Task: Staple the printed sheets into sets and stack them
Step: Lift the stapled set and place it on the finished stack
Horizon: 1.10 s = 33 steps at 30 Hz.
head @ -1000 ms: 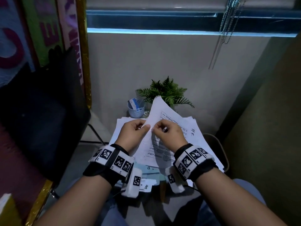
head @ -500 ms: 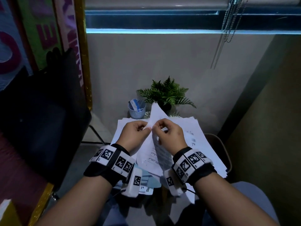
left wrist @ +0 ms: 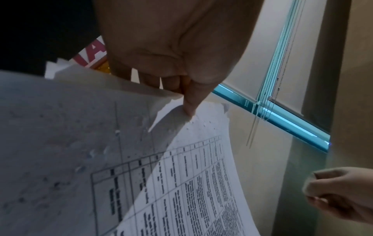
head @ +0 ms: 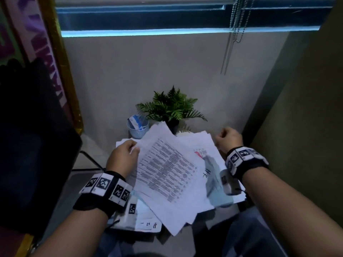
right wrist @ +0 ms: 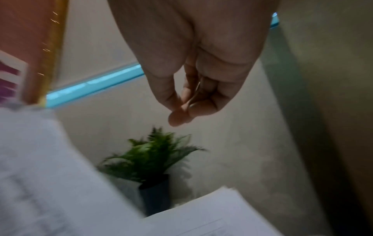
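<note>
The left hand pinches the upper left corner of the printed sheets, thumb on top, so the set slopes diagonally from frame centre toward lower right, long axis running away from that grip. The right hand hovers at centre right, clear of the paper, fingers curled with the tips pinched together; whether they hold something small, I cannot tell. Beneath lies the loose pile on a small worktop, with a fern and cup behind, against a pale wall.

Dim room, blurred right-wrist view
</note>
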Available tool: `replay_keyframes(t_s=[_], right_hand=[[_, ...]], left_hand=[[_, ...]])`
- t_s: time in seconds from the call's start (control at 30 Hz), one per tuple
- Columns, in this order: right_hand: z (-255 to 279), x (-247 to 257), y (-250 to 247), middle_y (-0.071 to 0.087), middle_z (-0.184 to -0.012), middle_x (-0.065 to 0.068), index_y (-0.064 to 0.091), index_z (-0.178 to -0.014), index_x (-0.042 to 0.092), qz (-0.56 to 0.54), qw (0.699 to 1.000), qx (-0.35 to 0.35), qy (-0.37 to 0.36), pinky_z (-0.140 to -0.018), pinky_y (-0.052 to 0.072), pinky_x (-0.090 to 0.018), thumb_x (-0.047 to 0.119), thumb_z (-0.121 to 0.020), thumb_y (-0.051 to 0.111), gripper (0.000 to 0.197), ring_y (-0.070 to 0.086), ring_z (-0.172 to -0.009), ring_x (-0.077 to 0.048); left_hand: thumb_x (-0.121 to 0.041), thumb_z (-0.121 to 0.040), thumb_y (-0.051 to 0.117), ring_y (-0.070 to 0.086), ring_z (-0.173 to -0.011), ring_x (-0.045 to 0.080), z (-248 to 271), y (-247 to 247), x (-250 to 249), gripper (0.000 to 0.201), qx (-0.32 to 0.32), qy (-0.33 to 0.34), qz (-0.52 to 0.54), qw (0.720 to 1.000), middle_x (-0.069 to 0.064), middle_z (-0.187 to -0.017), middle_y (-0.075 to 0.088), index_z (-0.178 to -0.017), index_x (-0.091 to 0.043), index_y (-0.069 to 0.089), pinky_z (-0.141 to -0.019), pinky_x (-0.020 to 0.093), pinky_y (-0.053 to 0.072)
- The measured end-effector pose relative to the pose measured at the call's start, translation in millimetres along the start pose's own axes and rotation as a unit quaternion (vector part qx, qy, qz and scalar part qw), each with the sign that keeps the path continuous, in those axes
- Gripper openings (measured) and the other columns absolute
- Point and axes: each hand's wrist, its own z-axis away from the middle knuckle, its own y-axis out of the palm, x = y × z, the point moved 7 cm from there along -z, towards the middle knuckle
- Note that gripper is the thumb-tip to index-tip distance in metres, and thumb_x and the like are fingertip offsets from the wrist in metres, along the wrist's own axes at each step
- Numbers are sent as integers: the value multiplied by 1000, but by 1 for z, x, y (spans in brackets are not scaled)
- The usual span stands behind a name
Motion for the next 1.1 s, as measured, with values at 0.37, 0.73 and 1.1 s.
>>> replay_keyframes(t_s=[0.37, 0.73, 1.1], right_hand=[[-90, -51, -52, 63, -120, -20, 67, -111, -2, 97, 991, -38, 79, -95, 43, -34, 9, -93, 49, 28, 56, -113, -35], [30, 78, 49, 38, -144, 4, 31, -143, 31, -12, 953, 246, -179, -100, 30, -25, 31, -78, 75, 79, 38, -129, -12], [61, 104, 29, 72, -84, 16, 60, -96, 25, -294, 921, 220, -133, -77, 51, -17, 8, -93, 54, 18, 66, -82, 3]], left_hand=[[-25, -93, 55, 59, -99, 38, -23, 1, -7, 27, -41, 15, -43, 998, 25, -104, 66, -108, -5, 65, -79, 36, 42], [-41, -91, 49, 65, -90, 22, -20, -32, -52, 24, -44, 221, -30, 974, -2, -96, 71, -97, -27, 67, -81, 35, 48], [-48, -79, 68, 40, -129, 22, 15, -103, -17, 68, -198, 82, 125, 969, 5, -140, 43, -136, -21, 41, -113, 44, 24]])
